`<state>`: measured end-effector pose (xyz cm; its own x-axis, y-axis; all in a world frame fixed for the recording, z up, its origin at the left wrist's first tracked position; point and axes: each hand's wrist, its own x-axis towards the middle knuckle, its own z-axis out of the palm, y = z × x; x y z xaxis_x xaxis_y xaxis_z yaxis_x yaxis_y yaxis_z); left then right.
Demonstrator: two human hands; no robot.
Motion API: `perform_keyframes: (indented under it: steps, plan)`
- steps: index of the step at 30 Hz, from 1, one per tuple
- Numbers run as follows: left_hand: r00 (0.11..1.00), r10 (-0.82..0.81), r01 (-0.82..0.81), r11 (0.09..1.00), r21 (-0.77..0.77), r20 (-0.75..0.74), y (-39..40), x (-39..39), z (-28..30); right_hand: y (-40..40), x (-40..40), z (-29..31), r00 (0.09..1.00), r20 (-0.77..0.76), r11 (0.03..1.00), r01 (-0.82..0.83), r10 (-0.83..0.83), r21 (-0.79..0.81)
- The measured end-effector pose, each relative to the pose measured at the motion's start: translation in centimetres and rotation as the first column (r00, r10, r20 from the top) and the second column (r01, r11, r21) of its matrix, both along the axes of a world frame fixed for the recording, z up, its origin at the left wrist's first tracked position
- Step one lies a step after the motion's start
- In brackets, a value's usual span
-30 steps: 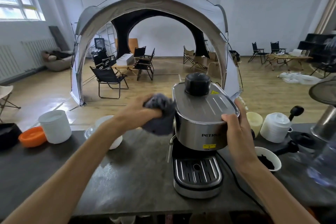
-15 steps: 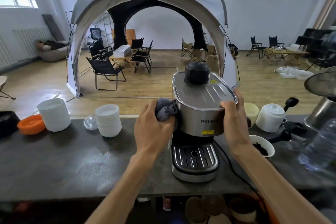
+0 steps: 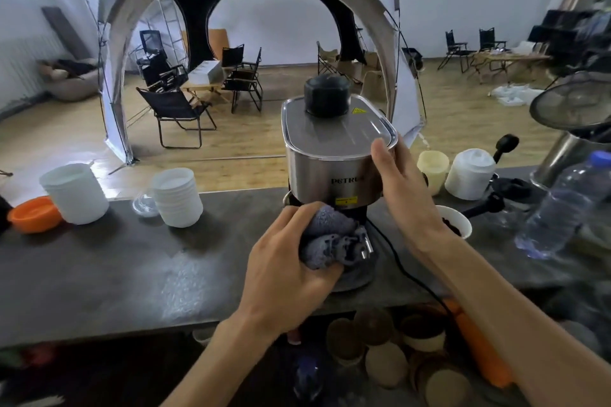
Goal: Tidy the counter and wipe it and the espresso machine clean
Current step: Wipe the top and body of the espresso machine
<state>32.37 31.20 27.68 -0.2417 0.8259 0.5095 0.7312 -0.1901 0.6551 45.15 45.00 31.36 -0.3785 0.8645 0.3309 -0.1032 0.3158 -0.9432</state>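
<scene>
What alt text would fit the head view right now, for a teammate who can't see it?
The left hand presses a grey cloth against the lower front of a steel espresso machine while the right hand steadies its upper right corner. The machine stands on a dark counter among white cups, an orange bowl and a water bottle.

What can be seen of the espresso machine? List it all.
The espresso machine stands upright on the dark counter: brushed-metal body, grey ribbed top, black round cap, yellow warning sticker, black cord trailing right. The right hand steadies its upper corner; the left hand presses a grey cloth against its lower front, hiding the tray.
</scene>
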Motion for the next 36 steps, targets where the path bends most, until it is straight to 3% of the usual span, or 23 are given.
perform_keyframes:
  steps: [2,5,7,9,10,13,17,20,24,27,30,36]
  plan:
    - [0.993,-0.089,0.093,0.994,-0.059,0.076,-0.1,1.5,-0.7,-1.6,1.4,-1.6,1.000,0.005,0.999,-0.003,0.003,0.039]
    - [0.930,-0.073,0.133,0.981,-0.144,0.361,0.9,3.1,-2.6,-5.1,4.8,-6.8,0.995,0.084,0.999,0.044,-0.045,0.008]
    - [0.849,-0.042,0.206,0.944,-0.258,0.526,2.3,3.9,-4.6,-6.7,6.8,-10.4,0.990,0.133,0.989,-0.031,0.050,-0.144]
    - [0.738,-0.048,0.377,0.857,-0.352,0.673,3.7,5.4,-6.7,-7.0,8.1,-12.8,0.990,0.061,0.927,-0.097,0.127,-0.362]
    - [0.725,-0.030,0.414,0.817,-0.401,0.688,4.3,6.2,-7.5,-6.7,8.8,-13.5,0.992,0.039,0.898,-0.095,0.123,-0.430]
    - [0.810,0.021,0.366,0.762,-0.533,0.586,5.8,8.2,-8.8,-4.8,11.0,-14.9,0.995,0.073,0.905,-0.036,0.074,-0.424]
    - [0.936,0.101,0.099,0.843,-0.528,0.337,7.1,9.6,-9.7,-1.0,11.6,-15.0,0.932,0.340,0.987,0.153,-0.124,-0.059]
    - [0.960,0.180,-0.052,0.870,-0.489,0.217,6.8,9.7,-10.6,0.2,10.0,-15.5,0.928,0.364,0.996,0.060,-0.081,0.068]
    - [0.958,0.236,-0.142,0.884,-0.446,0.163,4.9,9.0,-11.2,-1.5,9.3,-17.4,0.832,0.513,0.966,0.099,-0.211,0.237]
    - [0.953,0.252,-0.166,0.898,-0.408,0.167,3.7,8.2,-11.4,-2.6,10.9,-16.8,0.825,0.556,0.990,0.026,-0.098,0.137]
    - [0.953,0.251,-0.170,0.906,-0.386,0.169,3.4,7.6,-11.3,-1.9,14.6,-14.0,0.811,0.572,0.992,0.088,-0.125,0.091]
    - [0.957,0.195,-0.097,0.911,-0.402,0.213,3.6,8.6,-10.7,4.2,16.8,-12.0,0.504,0.854,0.984,-0.044,-0.129,0.175]
